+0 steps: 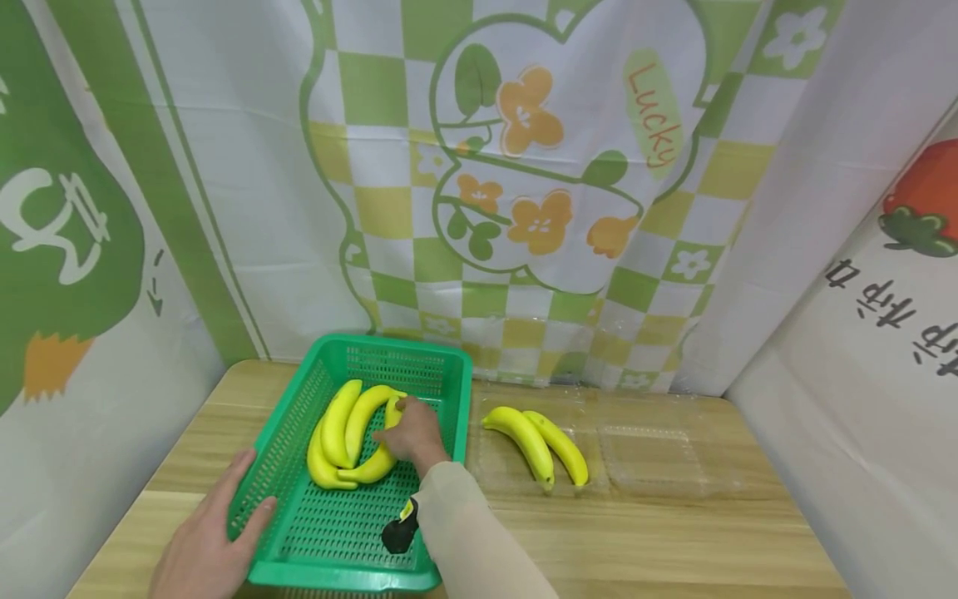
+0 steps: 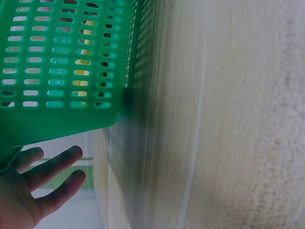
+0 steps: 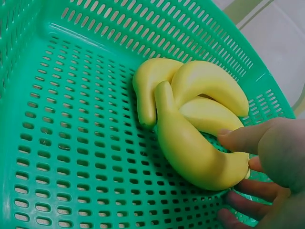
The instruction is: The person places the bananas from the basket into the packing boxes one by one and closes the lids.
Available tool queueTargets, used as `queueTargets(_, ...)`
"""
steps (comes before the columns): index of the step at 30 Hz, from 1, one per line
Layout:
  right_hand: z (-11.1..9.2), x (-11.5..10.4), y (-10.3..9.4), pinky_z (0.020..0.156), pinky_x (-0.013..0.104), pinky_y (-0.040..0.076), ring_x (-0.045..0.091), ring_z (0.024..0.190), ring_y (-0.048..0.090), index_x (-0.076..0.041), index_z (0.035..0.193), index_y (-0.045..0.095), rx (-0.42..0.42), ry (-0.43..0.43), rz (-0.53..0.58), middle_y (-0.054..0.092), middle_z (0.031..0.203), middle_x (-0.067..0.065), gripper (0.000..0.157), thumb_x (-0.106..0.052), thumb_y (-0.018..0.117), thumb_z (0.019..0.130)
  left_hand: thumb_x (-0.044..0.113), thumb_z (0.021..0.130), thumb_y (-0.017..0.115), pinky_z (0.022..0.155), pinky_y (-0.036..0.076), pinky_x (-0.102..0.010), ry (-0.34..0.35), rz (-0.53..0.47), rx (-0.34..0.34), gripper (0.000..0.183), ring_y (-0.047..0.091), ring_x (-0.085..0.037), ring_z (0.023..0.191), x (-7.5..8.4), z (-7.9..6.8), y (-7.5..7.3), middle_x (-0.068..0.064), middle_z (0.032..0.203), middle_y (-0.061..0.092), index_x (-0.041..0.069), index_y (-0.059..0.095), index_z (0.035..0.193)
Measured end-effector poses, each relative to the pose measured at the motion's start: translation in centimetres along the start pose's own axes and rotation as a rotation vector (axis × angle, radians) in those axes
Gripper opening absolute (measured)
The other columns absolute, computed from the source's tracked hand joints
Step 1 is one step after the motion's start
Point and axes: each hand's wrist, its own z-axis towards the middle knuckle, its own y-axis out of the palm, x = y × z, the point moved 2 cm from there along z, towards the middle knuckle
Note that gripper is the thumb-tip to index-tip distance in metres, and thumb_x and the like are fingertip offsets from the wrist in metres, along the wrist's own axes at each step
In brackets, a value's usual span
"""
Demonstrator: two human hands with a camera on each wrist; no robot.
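Inspecting the green basket [image 1: 337, 576], I note: inside — right hand [image 1: 413, 431] astride a banana [image 3: 190, 150], grip firmness I cannot tell; at its left rim — left hand [image 1: 209, 532], fingers apart.

basket [image 1: 344, 576] is rocking bright green, bananas [image 3: 190, 148] are glowing yellow — backdrop [image 1: 382, 212] is showing green, yellow and white checks plus orange flowers [image 1: 554, 212] — tabletop [image 1: 636, 532] is sporting tan woodgrain

Green-checked curtain [image 1: 516, 175] behind wooden table [image 1: 636, 532]

My cameras share one basket [image 1: 344, 576];
head looks forward and down; left wrist, low outside; right wrist, close inside, sharing head's bananas [image 3: 190, 152].
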Motion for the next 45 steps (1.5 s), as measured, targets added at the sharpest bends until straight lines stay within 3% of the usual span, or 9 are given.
queueTargets(8,0.11,0.13,0.29,0.096,0.041,0.060,0.032,0.119,0.065,-0.014,0.152,0.055,-0.035,-0.002,-0.062,0.068,0.136,0.015,0.071,-0.021,0.087,0.089,0.054,0.111,0.043,0.106,0.037,-0.084,0.009,-0.003,0.006,0.081,0.032,-0.068,0.145,0.04,-0.04,0.01,-0.030,0.174,0.018,0.021,0.002,0.173)
queueTargets(15,0.13,0.09,0.14,0.090,0.038,0.060,0.025,0.111,0.066,-0.014,0.150,0.059,0.004,0.047,-0.017,0.069,0.138,0.016,0.060,-0.002,0.070,0.093,0.055,0.111,0.043,0.105,0.038,-0.084,0.004,-0.008,0.003,0.081,0.032,-0.068,0.145,0.09,-0.09,-0.05,-0.029,0.174,0.017,0.022,0.002,0.173)
queueTargets(21,0.07,0.01,0.06,0.089,0.037,0.061,0.026,0.114,0.067,-0.014,0.144,0.065,-0.002,0.049,-0.041,0.069,0.140,0.015,0.052,-0.003,0.070,0.093,0.055,0.111,0.043,0.105,0.038,-0.085,0.007,-0.006,0.004,0.081,0.032,-0.068,0.145,0.10,-0.11,-0.04,-0.029,0.174,0.017,0.022,0.001,0.173)
queueTargets(27,0.12,0.01,0.05,0.078,0.034,0.059,0.022,0.097,0.063,-0.013,0.138,0.069,0.004,0.044,-0.009,0.070,0.133,0.015,0.046,-0.003,0.071,0.093,0.056,0.111,0.042,0.105,0.037,-0.085,0.000,-0.003,0.000,0.081,0.032,-0.068,0.145,0.04,-0.11,-0.02,-0.029,0.174,0.017,0.022,0.001,0.173)
queueTargets(29,0.16,-0.02,0.05,0.073,0.033,0.058,0.021,0.092,0.063,-0.013,0.135,0.070,0.012,0.032,0.013,0.072,0.127,0.014,0.044,-0.003,0.072,0.092,0.056,0.111,0.042,0.105,0.038,-0.085,-0.004,0.000,-0.004,0.081,0.031,-0.068,0.145,0.01,-0.08,-0.02,-0.029,0.174,0.017,0.023,0.001,0.173)
queueTargets(34,0.21,-0.17,0.01,0.072,0.032,0.058,0.020,0.096,0.065,-0.017,0.130,0.073,0.037,-0.009,0.044,0.073,0.118,0.009,0.043,-0.003,0.076,0.090,0.057,0.111,0.041,0.104,0.039,-0.084,-0.013,0.001,-0.013,0.081,0.032,-0.069,0.144,-0.07,-0.06,0.00,-0.029,0.174,0.017,0.023,0.000,0.173)
queueTargets(45,0.49,-0.27,-0.01,0.071,0.027,0.048,0.018,0.095,0.055,-0.016,0.129,0.076,0.061,-0.093,0.122,0.064,0.119,0.012,0.044,-0.003,0.073,0.087,0.055,0.111,0.042,0.102,0.040,-0.085,-0.006,0.001,-0.004,0.081,0.033,-0.070,0.142,-0.09,-0.06,0.10,-0.031,0.173,0.019,0.023,0.000,0.173)
